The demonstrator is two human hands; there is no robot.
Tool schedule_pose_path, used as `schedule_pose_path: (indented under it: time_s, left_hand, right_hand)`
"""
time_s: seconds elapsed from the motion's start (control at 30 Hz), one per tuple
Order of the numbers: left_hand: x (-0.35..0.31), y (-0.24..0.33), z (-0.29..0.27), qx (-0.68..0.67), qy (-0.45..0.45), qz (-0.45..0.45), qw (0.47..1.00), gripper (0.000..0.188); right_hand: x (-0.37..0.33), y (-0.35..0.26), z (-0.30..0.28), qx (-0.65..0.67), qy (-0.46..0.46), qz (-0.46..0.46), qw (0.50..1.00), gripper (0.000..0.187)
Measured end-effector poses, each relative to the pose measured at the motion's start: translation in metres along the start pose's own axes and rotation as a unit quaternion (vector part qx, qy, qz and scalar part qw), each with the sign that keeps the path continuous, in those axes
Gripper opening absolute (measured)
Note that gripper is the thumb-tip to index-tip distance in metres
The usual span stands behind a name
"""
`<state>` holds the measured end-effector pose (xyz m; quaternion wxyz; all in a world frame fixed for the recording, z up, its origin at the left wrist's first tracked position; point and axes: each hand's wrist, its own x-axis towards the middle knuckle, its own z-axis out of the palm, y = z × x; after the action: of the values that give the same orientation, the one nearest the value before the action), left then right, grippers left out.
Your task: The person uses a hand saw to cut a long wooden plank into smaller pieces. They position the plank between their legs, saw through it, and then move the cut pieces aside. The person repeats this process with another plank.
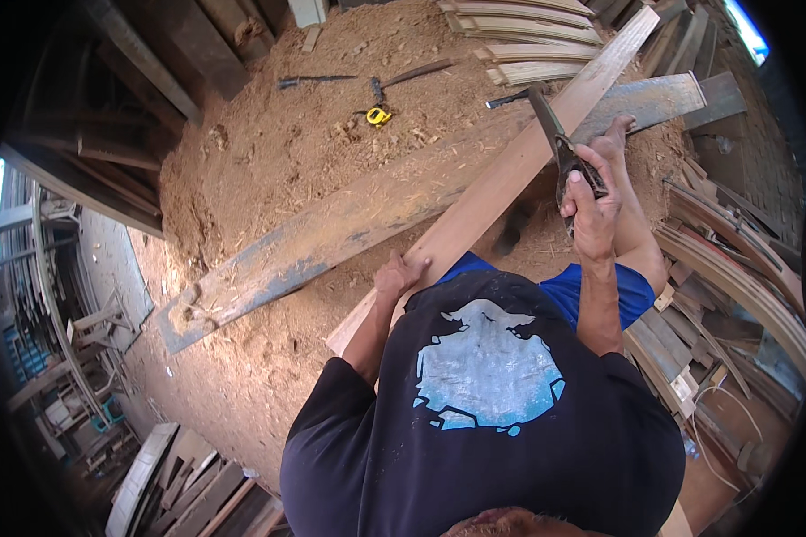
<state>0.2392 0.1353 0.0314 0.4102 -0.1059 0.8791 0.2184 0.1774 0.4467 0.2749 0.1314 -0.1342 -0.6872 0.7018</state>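
A long pale plank [501, 183] runs slantwise from the lower left to the upper right, lying across a wider weathered board [331, 215]. My left hand [399, 274] holds the plank near its lower end, thumb on the top face and the other fingers partly hidden at the edge. My right hand [593, 201] is closed around the dark handle of a hand saw [546, 116]. The saw blade points away from me and lies over the plank's right edge; whether its teeth touch the wood I cannot tell. My bare foot [613, 139] rests beside the plank.
Sawdust [269, 152] covers the ground. A yellow tape measure [379, 116] and a dark, chisel-like tool [313, 80] lie on it. Curved slats [537, 45] are stacked at the far side. More boards [734, 268] pile up at right, with scrap wood [197, 488] at lower left.
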Motion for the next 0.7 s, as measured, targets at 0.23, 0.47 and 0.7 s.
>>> schedule_pose_path:
  time_s: [0.23,0.47,0.7]
  left_hand:
    - [0.004,-0.093,0.027,0.029,0.021,0.098,0.995,0.094]
    - [-0.038,-0.192,0.019,-0.039,-0.100,-0.038,0.993,0.107]
    - [-0.039,-0.184,0.028,-0.042,-0.057,-0.009,0.997,0.108]
  right_hand:
    - [0.001,-0.004,0.030,-0.038,-0.071,0.020,0.997,0.041]
    - [0.004,-0.011,0.043,-0.141,-0.081,0.065,0.985,0.057]
    - [-0.002,-0.008,0.043,-0.251,-0.131,-0.024,0.959,0.056]
